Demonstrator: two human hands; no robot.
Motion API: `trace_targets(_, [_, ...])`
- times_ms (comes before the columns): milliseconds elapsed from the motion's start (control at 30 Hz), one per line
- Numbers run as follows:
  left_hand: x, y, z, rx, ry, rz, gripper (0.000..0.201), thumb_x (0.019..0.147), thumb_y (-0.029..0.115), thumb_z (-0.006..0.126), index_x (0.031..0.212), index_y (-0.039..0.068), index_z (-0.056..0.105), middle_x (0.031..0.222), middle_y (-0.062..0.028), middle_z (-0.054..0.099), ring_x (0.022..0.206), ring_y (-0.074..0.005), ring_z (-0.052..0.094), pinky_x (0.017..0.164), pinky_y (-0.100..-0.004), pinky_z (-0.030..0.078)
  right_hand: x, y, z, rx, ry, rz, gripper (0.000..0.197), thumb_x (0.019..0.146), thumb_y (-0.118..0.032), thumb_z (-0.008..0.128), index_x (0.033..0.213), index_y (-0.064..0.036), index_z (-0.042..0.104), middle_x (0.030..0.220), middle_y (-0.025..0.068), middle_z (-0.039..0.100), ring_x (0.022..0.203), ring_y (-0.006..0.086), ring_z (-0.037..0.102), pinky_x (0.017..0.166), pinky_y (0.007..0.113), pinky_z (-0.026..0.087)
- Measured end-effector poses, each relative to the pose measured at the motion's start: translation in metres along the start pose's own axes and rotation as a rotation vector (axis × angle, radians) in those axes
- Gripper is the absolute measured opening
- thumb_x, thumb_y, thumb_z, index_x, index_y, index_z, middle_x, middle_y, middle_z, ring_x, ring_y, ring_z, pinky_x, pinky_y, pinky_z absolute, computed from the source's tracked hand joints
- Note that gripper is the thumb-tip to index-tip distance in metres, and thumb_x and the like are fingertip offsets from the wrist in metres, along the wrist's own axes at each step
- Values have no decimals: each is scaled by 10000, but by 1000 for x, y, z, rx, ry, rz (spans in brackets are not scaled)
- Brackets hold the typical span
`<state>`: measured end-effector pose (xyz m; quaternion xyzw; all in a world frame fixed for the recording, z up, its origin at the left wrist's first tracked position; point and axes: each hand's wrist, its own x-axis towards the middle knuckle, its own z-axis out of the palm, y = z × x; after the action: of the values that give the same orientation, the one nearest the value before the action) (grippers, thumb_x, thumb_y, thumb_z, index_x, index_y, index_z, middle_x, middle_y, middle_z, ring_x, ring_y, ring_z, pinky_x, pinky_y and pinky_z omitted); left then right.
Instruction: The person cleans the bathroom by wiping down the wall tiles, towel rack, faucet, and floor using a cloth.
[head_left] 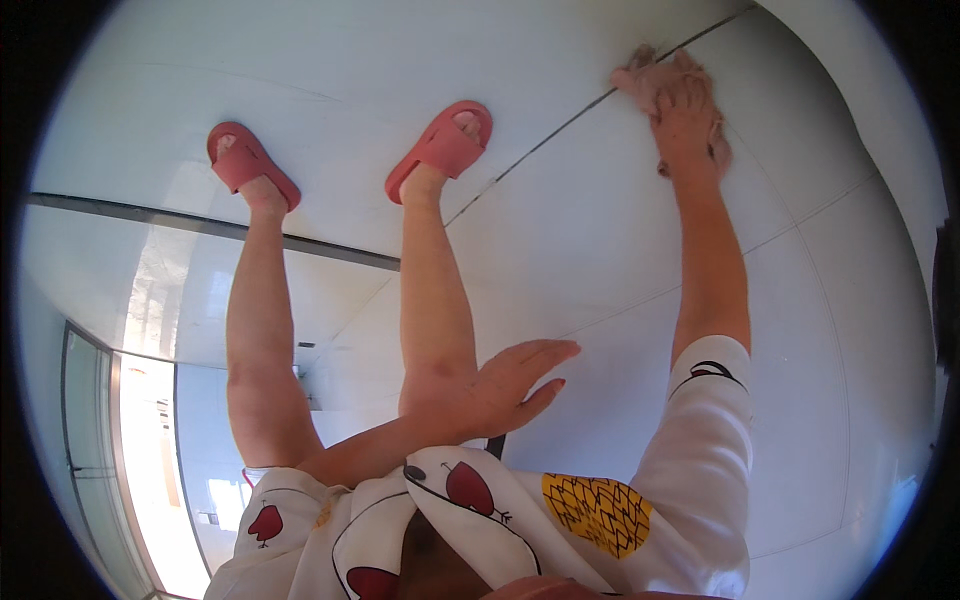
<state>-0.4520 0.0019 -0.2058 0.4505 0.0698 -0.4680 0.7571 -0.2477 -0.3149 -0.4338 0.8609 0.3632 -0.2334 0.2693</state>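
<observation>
My right arm is stretched out to the far right, and my right hand (687,125) presses down on a crumpled pinkish-beige cloth (640,78). The cloth lies on the pale tiled floor (560,240), across a dark joint line, and bunches out around my fingers. My left forearm lies across my legs. Past my knee, my left hand (510,385) hangs free with its fingers straight and the thumb apart, holding nothing.
My feet are in red slippers, the left one (240,165) and the right one (445,150). A dark strip (340,250) crosses the floor behind them. A white curved surface (860,60) bounds the floor at far right. A framed glass door (95,430) stands at lower left.
</observation>
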Motion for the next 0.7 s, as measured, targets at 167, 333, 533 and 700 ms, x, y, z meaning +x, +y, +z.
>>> trace_targets(167, [-26, 5, -36, 57, 99, -147, 407, 909, 126, 513, 1302, 51, 435, 1281, -138, 500, 1184, -310, 459, 974, -362, 390, -19, -115, 1, -58, -561, -56, 427, 888, -296, 458, 1276, -124, 500, 1446, 129, 323, 1354, 367, 181, 1028, 574, 162])
trace_targets(333, [-71, 30, -95, 338, 298, -88, 352, 846, 44, 542, 1195, 4, 512, 1173, -180, 558, 1081, -350, 532, 905, -399, 433, -68, -247, -10, 88, -467, -144, 386, 872, -252, 457, 1212, -102, 560, 1402, 159, 370, 1327, 378, 225, 977, 525, 258])
trace_targets(533, [-82, -18, -114, 445, 274, -22, 351, 842, 57, 548, 1185, -11, 515, 1130, -189, 572, 1039, -352, 548, 878, -397, 443, -163, -381, -47, 242, -824, -238, 447, 874, -257, 463, 1294, -105, 491, 1399, 144, 380, 1309, 335, 284, 990, 486, 269])
trace_targets(700, [-92, -46, -133, 560, 217, -90, 335, 832, 67, 559, 1156, -11, 523, 1100, -191, 576, 997, -374, 545, 851, -416, 445, -209, -448, -68, 466, -883, -196, 469, 869, -254, 477, 1306, -85, 480, 1385, 122, 396, 1290, 313, 309, 986, 455, 280])
